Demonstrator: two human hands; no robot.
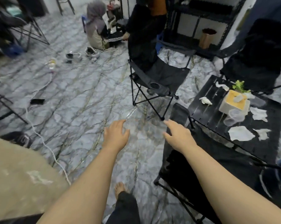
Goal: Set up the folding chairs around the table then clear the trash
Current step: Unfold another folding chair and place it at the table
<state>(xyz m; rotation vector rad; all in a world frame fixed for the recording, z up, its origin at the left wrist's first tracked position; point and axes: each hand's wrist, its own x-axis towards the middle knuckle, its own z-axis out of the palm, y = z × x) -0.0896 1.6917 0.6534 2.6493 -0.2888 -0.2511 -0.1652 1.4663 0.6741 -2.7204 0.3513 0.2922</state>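
Note:
A low black slatted table [207, 109] stands at the right, strewn with crumpled white tissues [240, 133] and clear plastic cups [233, 118] around a tissue box [235, 102]. Three black folding chairs are unfolded around it: one beyond it at centre [160, 75], one at far right [257, 62], one nearest me [201, 162]. My left hand [116, 135] hovers open over the floor, holding nothing. My right hand [178, 135] is open, fingers spread, just above the near chair's armrest [180, 113], apart from it.
A person sits on the marbled floor at the back. Shoes [81, 54], a power strip with a white cable [51, 65] and a phone [37, 101] lie on the floor at left. A dark shelf [193, 21] stands behind. My bare foot [119, 188] is below.

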